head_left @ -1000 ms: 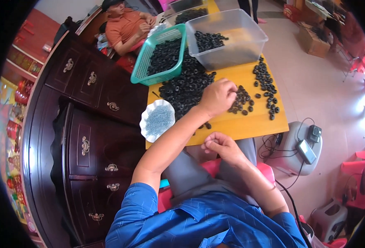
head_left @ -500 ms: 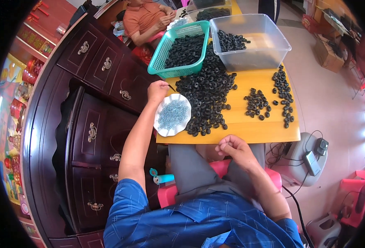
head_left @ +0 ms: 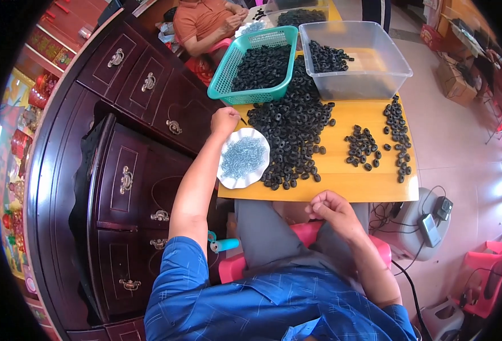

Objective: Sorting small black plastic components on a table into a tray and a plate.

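Just left of a heap of small black ring-shaped parts point(head_left: 296, 128), my left hand point(head_left: 225, 121) is closed in a pinch above the far rim of a scalloped white plate point(head_left: 228, 177). From its fingertips sticks a thin, dark, pointed tool point(head_left: 243, 121), whose tip reaches toward the heap. Many tiny clear bluish pieces point(head_left: 242, 159) lie on the plate. My right hand point(head_left: 336, 213) hangs over my lap by the table's front edge, fingers curled and thumb against the index finger. Whatever it may hold is too small to make out.
A green basket point(head_left: 221, 85) of black parts and a clear plastic bin point(head_left: 370, 79) stand on the yellow table point(head_left: 319, 187). Two smaller groups of black parts lie to the right. Dark drawers point(head_left: 132, 131) border the left side. Another person point(head_left: 203, 25) sits beyond.
The whole view has shifted slightly, so things sit a little farther right in it. Both hands keep nearly the same pose.
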### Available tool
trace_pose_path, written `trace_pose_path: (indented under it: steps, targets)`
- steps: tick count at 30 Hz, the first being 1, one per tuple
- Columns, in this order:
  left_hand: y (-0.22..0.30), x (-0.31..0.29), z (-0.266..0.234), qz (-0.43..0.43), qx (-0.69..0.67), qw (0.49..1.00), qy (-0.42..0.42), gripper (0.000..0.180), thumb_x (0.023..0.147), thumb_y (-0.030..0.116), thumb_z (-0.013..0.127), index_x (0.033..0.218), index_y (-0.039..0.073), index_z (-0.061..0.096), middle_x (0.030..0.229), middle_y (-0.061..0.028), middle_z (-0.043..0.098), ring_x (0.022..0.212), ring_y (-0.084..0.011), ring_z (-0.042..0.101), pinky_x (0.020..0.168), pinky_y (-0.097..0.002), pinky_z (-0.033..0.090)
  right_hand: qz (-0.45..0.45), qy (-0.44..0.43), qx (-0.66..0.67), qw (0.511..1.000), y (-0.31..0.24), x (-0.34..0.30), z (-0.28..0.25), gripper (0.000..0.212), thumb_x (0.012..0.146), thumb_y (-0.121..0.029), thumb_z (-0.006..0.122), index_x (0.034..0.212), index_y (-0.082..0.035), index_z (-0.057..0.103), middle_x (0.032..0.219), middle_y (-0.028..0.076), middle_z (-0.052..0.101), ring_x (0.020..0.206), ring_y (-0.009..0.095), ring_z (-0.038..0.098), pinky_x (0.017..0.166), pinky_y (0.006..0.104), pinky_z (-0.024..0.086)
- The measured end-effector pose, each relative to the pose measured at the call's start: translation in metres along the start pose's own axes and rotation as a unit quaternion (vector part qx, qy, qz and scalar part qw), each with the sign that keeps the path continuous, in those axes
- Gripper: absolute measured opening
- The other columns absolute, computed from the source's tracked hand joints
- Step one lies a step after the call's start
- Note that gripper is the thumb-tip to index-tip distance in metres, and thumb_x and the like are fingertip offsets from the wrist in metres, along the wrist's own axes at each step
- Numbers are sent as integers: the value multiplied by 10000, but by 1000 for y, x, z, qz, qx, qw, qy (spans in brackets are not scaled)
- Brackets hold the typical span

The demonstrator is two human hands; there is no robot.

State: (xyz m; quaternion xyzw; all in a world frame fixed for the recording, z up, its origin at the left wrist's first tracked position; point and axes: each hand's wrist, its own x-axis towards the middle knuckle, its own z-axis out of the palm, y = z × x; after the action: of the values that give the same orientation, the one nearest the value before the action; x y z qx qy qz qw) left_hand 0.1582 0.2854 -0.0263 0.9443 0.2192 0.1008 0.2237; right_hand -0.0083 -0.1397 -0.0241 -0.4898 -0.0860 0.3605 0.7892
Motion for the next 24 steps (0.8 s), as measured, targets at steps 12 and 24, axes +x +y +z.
trace_pose_path:
  steps: [12,24]
  targets:
    - [-8,18,14,32,-27,999,8,195,841,219,642,972,151,769,929,-132,735,894,-297,709,822,-408,548,2,3,5,1000,1,-1,0,114,997,-132,588,1048,-30,604,993,66,679,910,131,633,859,275,514]
    - [47,-33,-39,74,-234,967,-63,178,910,88,604,1009,8,729,768,-61,712,680,-96,656,639,-248,519,2,-5,7,1000,0,-1,0,100,1000,-115,573,1044,-31,603,994,66,677,916,139,635,866,280,514]
